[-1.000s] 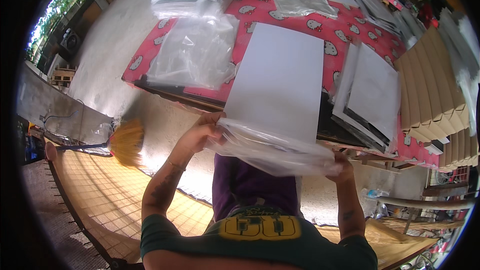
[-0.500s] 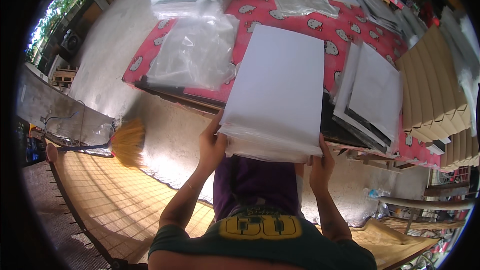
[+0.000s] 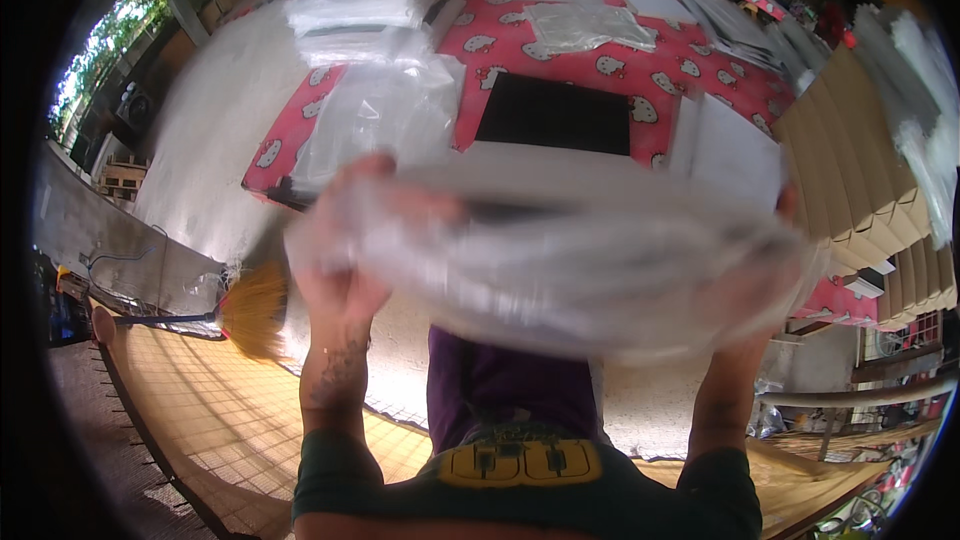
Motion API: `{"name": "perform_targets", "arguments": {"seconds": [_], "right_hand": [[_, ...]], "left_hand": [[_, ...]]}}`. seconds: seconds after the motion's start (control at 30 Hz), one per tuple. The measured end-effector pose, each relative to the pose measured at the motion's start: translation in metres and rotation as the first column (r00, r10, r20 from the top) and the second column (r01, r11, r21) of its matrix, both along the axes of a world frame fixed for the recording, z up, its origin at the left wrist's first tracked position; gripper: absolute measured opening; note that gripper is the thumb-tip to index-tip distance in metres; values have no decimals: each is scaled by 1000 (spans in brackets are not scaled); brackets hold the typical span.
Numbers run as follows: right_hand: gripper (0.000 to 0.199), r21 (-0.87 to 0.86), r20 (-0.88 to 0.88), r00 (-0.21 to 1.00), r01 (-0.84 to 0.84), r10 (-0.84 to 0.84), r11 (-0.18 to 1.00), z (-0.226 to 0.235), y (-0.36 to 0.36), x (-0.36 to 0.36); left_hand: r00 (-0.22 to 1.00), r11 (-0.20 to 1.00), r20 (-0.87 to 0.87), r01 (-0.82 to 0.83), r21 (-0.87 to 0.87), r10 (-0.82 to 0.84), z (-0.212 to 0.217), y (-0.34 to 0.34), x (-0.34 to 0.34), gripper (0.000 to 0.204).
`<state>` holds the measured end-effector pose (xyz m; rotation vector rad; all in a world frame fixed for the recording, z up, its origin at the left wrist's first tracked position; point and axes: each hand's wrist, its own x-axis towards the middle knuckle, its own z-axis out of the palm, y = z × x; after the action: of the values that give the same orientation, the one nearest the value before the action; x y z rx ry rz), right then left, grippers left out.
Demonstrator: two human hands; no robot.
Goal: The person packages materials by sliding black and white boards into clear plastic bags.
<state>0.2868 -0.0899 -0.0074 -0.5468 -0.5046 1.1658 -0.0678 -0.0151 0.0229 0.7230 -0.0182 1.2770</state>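
I hold a stack of clear plastic sleeves with flat sheets in them above the table's near edge, in front of my waist. Motion blurs it, and it bows in the middle. My left hand is closed round its left end, with the fingers over the top. At the right end, my right hand grips the other side, partly hidden by the plastic. Just beyond the stack, a black sheet lies on the table beside a white surface partly covered by the stack.
A pink patterned cloth covers the table. Clear plastic bags lie at left, with a thick wrapped pile behind. At right are white sheets and brown cardboard pieces. A broom stands at lower left.
Both hands have lifted the stack off the table and moved apart, the left leftward and the right rightward. The black sheet has come into sight.
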Motion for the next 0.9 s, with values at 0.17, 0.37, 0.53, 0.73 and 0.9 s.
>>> {"name": "perform_targets", "arguments": {"seconds": [0.17,0.37,0.53,0.73,0.9], "right_hand": [[26,312,-121,961,-199,247,929,49,112,5],[10,-108,-198,972,-150,127,983,-70,196,19],[21,-303,103,991,-56,91,951,-161,184,50],[40,-31,621,765,242,-171,970,-108,176,-1],[31,115,384,859,320,-339,940,-97,175,33]], "left_hand": [[997,997,-6,-75,-6,75,33,106,33,29],[984,935,-162,-119,-333,68,-85,181,41,15],[785,904,-616,-308,-296,66,-132,176,39,17],[425,830,-726,-411,377,540,-105,171,59,30],[429,820,-699,-279,500,572,-93,157,105,33]]}}
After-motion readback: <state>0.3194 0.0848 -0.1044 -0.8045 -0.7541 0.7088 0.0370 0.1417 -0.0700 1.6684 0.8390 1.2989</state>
